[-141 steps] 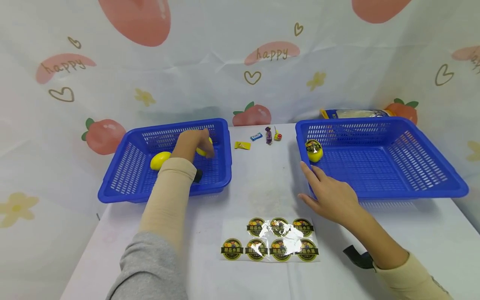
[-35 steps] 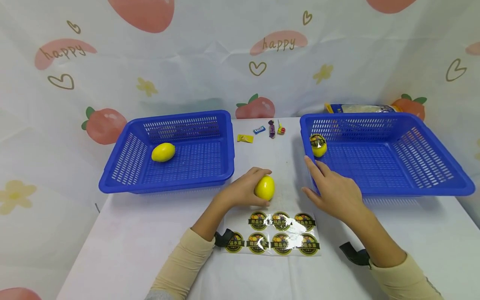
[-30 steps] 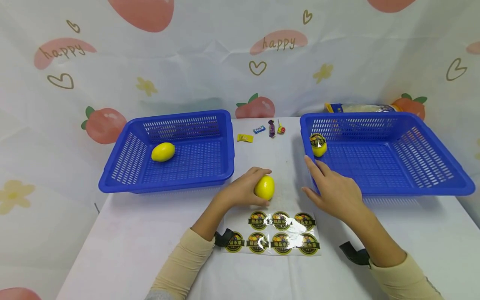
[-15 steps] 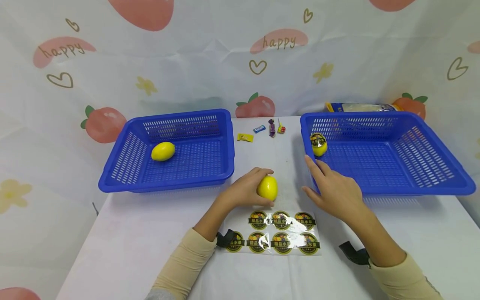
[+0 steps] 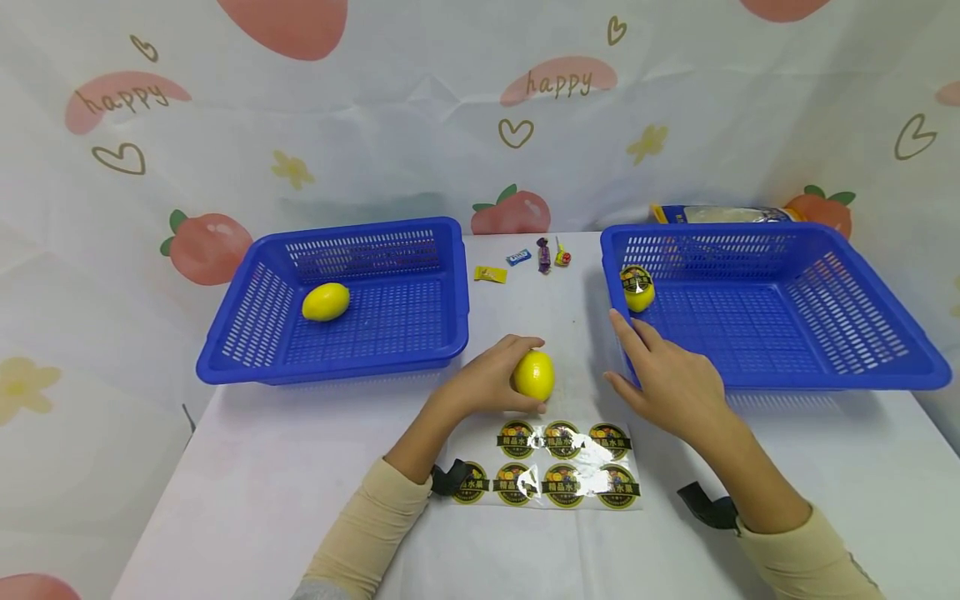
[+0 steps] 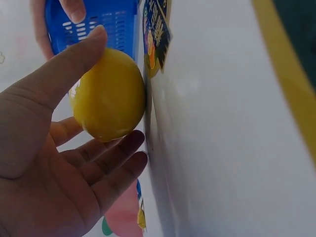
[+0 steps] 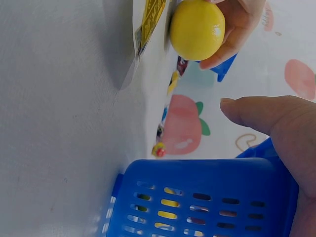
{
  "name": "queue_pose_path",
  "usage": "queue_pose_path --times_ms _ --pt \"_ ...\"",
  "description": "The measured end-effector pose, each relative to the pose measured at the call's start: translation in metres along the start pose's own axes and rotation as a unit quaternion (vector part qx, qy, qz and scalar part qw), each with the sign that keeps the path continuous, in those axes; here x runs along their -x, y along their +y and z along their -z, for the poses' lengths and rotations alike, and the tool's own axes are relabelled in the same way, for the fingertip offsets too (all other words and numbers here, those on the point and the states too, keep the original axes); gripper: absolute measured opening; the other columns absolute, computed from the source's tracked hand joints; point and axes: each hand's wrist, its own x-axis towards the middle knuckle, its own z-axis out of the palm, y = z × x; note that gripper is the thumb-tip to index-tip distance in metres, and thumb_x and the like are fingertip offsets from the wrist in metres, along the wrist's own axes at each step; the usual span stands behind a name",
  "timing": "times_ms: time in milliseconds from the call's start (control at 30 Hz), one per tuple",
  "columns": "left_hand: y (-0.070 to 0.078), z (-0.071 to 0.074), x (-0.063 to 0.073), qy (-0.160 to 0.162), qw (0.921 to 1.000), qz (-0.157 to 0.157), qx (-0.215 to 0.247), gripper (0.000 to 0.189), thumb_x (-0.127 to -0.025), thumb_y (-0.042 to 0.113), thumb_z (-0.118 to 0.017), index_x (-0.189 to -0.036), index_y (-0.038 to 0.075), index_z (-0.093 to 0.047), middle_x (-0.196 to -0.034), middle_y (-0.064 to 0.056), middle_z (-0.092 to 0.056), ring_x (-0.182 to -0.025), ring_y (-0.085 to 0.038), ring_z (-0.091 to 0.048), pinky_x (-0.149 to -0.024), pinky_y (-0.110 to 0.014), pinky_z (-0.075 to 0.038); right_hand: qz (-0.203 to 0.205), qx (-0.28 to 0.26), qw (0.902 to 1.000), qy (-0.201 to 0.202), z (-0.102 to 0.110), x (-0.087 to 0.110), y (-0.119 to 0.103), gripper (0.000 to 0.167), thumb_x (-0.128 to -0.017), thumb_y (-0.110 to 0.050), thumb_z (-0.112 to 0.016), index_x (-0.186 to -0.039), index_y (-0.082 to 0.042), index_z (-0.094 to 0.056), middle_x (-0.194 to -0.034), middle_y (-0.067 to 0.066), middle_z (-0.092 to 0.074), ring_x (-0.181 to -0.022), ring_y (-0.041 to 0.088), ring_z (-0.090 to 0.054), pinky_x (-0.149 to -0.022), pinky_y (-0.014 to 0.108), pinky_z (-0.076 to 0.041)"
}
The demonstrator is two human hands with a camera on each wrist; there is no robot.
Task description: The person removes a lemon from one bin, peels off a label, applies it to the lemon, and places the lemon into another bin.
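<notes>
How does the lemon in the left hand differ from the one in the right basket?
The held lemon shows no sticker in these views; the basket lemon wears a dark, round sticker. The held lemon is gripped by the left hand; the basket lemon sits inside the right basket, near its left wall. Both are bright yellow.

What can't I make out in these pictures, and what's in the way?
Bag: head view, lower part hidden behind the right basket.
Lower-left sticker: head view, left part covered by the black wristband.
Blue candy: head view, print too small to read.
Stickered lemon: right wrist view, mostly behind the basket's slotted wall.
Right hand: right wrist view, partly cut off by the right edge.
</notes>
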Motion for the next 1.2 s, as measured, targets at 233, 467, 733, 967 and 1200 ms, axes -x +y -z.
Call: queue_pose_path --times_ms 233,467,733,967,1200 --pt "-0.001 0.000 0.002 0.004 1.0000 -0.004 -0.001 0.093 -0.075 0.036 -0.090 -0.150 0.011 -0.042 -0.143 -0.011 -0.047 -0.123 -0.023 -0.052 -0.104 -0.041 -0.044 0.001 0.000 1.0000 0.007 0.000 0.000 0.000 0.080 -0.090 -0.036 -0.074 -0.155 -0.011 -0.035 -0.134 0.029 -0.055 -0.091 0.043 -0.068 -0.045 0.043 -0.050" --pt "-0.006 0.002 0.007 0.005 1.0000 0.006 0.006 0.101 -0.074 0.036 -0.091 -0.154 0.007 -0.036 -0.149 -0.013 -0.043 -0.128 -0.024 -0.050 -0.109 -0.039 -0.039 0.005 0.000 0.9999 0.014 -0.001 0.000 0.000 0.080 -0.089 -0.036 -0.074 -0.155 -0.010 -0.036 -0.134 0.028 -0.056 -0.093 0.043 -0.068 -0.045 0.043 -0.050" --pt "-0.013 0.006 0.031 0.000 0.9982 0.053 -0.027 0.111 -0.071 0.044 -0.091 -0.155 0.003 -0.031 -0.152 -0.017 -0.041 -0.139 -0.029 -0.040 -0.114 -0.039 -0.031 0.004 0.002 0.9999 0.010 -0.001 0.000 0.000 0.080 -0.090 -0.037 -0.074 -0.155 -0.011 -0.035 -0.134 0.028 -0.056 -0.096 0.044 -0.067 -0.047 0.044 -0.051" --pt "-0.008 0.007 0.050 0.001 0.9952 0.051 -0.084 0.081 -0.073 0.051 -0.086 -0.134 0.004 -0.060 -0.132 -0.011 -0.057 -0.121 -0.027 -0.054 -0.106 -0.040 -0.041 0.005 -0.005 0.9998 0.017 -0.001 0.000 0.000 0.083 -0.088 -0.037 -0.075 -0.156 -0.012 -0.034 -0.137 0.028 -0.053 -0.099 0.044 -0.066 -0.045 0.043 -0.049" --pt "0.005 0.009 0.055 -0.036 0.9930 0.011 -0.112 0.067 -0.071 0.050 -0.089 -0.119 0.008 -0.069 -0.113 -0.004 -0.062 -0.101 -0.020 -0.055 -0.090 -0.035 -0.047 0.101 -0.050 0.9869 0.115 -0.004 0.001 0.006 0.072 -0.088 -0.032 -0.073 -0.148 -0.003 -0.046 -0.146 0.027 -0.045 -0.123 0.049 -0.050 -0.087 0.064 -0.048"
